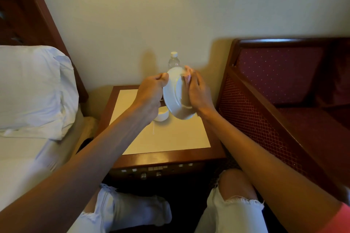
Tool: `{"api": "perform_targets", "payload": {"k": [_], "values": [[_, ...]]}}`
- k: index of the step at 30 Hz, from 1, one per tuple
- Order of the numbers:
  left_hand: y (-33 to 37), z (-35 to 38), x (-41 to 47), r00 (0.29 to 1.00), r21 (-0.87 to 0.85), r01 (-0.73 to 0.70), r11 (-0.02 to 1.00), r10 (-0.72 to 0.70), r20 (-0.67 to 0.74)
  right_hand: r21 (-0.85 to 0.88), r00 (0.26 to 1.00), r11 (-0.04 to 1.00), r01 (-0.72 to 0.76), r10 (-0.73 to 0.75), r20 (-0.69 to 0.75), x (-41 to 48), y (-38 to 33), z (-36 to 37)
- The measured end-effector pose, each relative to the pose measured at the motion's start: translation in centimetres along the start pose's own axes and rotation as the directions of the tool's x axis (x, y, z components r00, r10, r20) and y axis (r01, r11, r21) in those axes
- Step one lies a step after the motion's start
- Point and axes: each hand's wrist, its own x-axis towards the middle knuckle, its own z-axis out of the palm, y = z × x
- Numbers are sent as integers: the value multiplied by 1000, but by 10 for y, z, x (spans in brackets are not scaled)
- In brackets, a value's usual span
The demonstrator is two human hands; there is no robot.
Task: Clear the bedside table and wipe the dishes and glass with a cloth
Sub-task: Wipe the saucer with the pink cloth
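A white plate is held on edge above the bedside table. My left hand grips its left rim. My right hand presses a pinkish cloth against the plate's right face; most of the cloth is hidden by the fingers. Below the plate, a small white bowl stands on the table's pale top, partly hidden by my left wrist. A clear water bottle with a white cap stands behind the plate near the wall.
A bed with a white pillow lies to the left. A dark red upholstered chair stands to the right. The table front carries a control panel with knobs. My knees in white ripped trousers are below.
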Motion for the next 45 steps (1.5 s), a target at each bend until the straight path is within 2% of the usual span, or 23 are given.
{"api": "perform_targets", "payload": {"k": [2, 4, 6, 8, 10, 11, 12, 14, 15, 16, 19, 21, 24, 26, 29, 32, 34, 36, 38, 39, 41, 43, 45], "values": [[1, 2, 3, 998, -92, -53, 994, 50, -33, 15, 997, 998, -60, 61, -50, -11, 1, 6], [0, 7, 3, 996, -178, -76, 981, 68, -53, -20, 999, 1000, -2, 1, -38, -29, 4, 20], [-5, 11, -1, 999, -198, -46, 979, 39, -37, -163, 992, 978, 127, -127, 9, -47, 4, 27], [-9, 9, -5, 1000, -133, 13, 991, -12, 6, -404, 959, 871, 278, -273, 71, -50, 5, 28], [-10, 2, -5, 998, -82, 65, 994, -62, 34, -491, 934, 796, 353, -326, 144, -40, 11, 26], [-10, -3, -3, 997, -79, 76, 994, -74, 28, -468, 934, 809, 357, -320, 160, -34, 12, 22], [-8, -6, -2, 997, -82, 79, 993, -79, 9, -368, 952, 879, 303, -264, 153, -26, 13, 18], [-4, -10, 1, 998, -77, 52, 996, -55, -32, -95, 993, 992, 85, -76, 89, -16, 13, 10], [-3, -10, 2, 999, -71, 26, 997, -29, -40, -4, 999, 1000, -9, 10, 52, -15, 12, 8], [-3, -10, 3, 999, -72, -3, 997, 0, -41, 14, 999, 999, -34, 33, 11, -17, 9, 9], [-8, -7, 4, 998, -87, -60, 994, 58, -20, -104, 995, 993, 63, -71, -76, -29, 5, 15], [-13, -5, 4, 998, -34, -55, 998, 54, -12, -183, 988, 979, 90, -111, -108, -28, 2, 11], [-18, -6, 6, 996, 207, -59, 977, 43, 80, -169, 1000, 986, 0, 2, 10, -17, 0, -3], [-17, -9, 7, 991, 305, -94, 948, 60, 119, -168, 994, 985, -45, 61, 90, -12, 3, -11], [-11, -12, 15, 989, 338, -137, 931, 145, 2, -76, 984, 986, -146, 152, 89, -13, 6, -9], [-8, -10, 21, 963, 177, -129, 976, 166, -214, 32, 967, 967, -253, 253, -19, -20, 3, 1], [-12, -12, 23, 945, 163, -109, 981, 153, -288, 42, 954, 955, -293, 295, -50, -22, 3, 3], [-20, -15, 21, 969, 196, -79, 977, 121, -213, -36, 960, 959, -281, 280, -27, -20, 3, 1], [-25, -18, 19, 994, 268, -50, 962, 74, -80, -114, 967, 963, -243, 250, 52, -15, 6, 0], [-26, -18, 19, 996, 312, -49, 949, 70, -58, -130, 964, 962, -241, 253, 81, -13, 6, 0], [-25, -13, 18, 982, 331, -61, 942, 116, -151, -101, 962, 960, -260, 267, 59, -14, 4, 1], [-23, -6, 16, 935, 203, -95, 975, 157, -317, 49, 950, 950, -310, 312, -34, -20, 2, 5], [-25, 1, 14, 881, 58, -138, 989, 149, -449, 224, 918, 901, -372, 393, -54, -32, 5, 12]]}}
